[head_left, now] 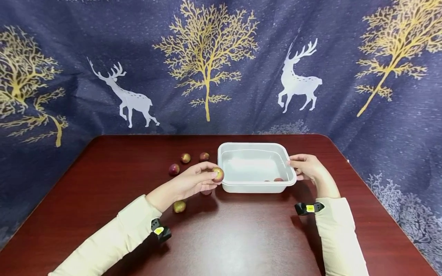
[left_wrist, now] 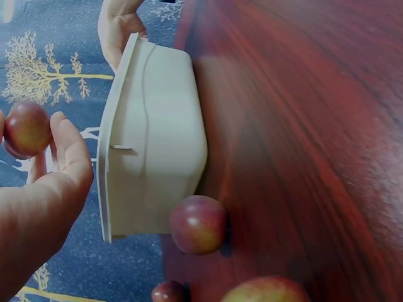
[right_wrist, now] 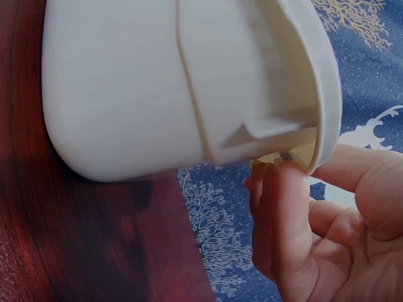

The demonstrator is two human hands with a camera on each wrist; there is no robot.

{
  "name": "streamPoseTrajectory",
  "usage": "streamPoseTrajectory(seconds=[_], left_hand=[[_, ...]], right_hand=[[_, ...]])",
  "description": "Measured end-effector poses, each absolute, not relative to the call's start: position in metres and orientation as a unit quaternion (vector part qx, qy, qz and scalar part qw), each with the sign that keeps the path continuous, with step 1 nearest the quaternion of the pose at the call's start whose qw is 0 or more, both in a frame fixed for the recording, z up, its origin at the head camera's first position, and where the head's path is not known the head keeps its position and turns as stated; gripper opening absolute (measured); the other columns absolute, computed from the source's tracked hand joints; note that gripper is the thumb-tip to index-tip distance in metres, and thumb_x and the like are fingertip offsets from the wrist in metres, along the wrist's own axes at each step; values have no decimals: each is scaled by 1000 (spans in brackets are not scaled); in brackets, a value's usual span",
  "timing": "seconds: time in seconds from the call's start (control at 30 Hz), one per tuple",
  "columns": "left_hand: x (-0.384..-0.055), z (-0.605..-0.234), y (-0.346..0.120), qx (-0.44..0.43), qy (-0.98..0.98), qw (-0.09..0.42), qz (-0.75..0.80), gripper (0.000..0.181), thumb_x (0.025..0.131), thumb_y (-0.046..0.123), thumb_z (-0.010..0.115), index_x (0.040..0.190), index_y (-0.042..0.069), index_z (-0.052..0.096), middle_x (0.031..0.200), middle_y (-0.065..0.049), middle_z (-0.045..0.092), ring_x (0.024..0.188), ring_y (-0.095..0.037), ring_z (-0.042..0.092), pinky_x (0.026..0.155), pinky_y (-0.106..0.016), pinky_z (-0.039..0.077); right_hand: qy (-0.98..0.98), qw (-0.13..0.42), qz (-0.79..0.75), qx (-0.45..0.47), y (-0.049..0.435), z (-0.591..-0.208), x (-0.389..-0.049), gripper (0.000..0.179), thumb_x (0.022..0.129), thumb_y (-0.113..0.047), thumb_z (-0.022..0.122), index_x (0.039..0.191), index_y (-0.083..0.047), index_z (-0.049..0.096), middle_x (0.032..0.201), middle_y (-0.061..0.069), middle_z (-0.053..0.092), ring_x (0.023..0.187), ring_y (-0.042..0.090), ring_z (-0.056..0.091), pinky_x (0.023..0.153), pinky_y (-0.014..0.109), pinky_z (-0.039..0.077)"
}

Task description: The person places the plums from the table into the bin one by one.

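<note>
Between thumb and fingertips, my left hand pinches a red-and-yellow plum close by the left rim of a white plastic tub. The same plum appears above the tabletop in the left wrist view. My right hand grips the tub's right rim, thumb over the edge and fingers beneath the lip, as the right wrist view of that hand shows. Inside the tub, near its front wall, lie two reddish plums, partly hidden by the rim.
Several plums lie on the dark red table left of the tub: a purple one, two behind it, a yellowish one in front, and one under my left hand. Blue cloth with deer and trees hangs behind.
</note>
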State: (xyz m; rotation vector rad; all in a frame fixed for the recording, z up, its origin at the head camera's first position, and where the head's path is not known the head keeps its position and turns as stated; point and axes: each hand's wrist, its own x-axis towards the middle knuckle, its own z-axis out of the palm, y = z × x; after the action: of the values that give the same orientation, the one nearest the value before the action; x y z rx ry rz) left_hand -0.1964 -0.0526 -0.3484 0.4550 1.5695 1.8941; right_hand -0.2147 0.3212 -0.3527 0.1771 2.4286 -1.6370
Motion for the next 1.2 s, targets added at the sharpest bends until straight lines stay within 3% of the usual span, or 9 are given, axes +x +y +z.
streamPoseTrajectory(seconds=[0.2,0.4,0.73,1.2], left_hand=[[-201,-340,-42,158,598,315,720,36,92,9,48,127,4,41,105,-3,56,91,-15,61,86,-28,50],[-204,-336,-35,154,591,330,720,45,93,12,49,136,7,36,108,-3,54,93,-15,60,98,-40,44],[-211,-333,-25,144,598,337,713,47,93,7,46,137,6,31,105,-2,53,86,-11,61,91,-34,48],[-217,-324,-2,115,612,339,705,47,91,10,52,134,6,35,119,-8,53,94,-15,62,98,-41,45]], right_hand=[[824,109,-552,65,322,-353,-213,53,89,-16,57,130,12,39,68,-10,60,56,3,57,57,24,55],[822,111,-553,74,320,-352,-212,52,90,-15,56,132,12,38,67,-9,60,55,3,58,56,24,55],[822,108,-555,71,320,-352,-213,50,90,-14,55,130,12,39,67,-9,60,55,2,56,56,23,55],[826,110,-548,69,319,-348,-214,50,90,-15,55,130,12,40,68,-10,61,58,3,59,57,23,55]])
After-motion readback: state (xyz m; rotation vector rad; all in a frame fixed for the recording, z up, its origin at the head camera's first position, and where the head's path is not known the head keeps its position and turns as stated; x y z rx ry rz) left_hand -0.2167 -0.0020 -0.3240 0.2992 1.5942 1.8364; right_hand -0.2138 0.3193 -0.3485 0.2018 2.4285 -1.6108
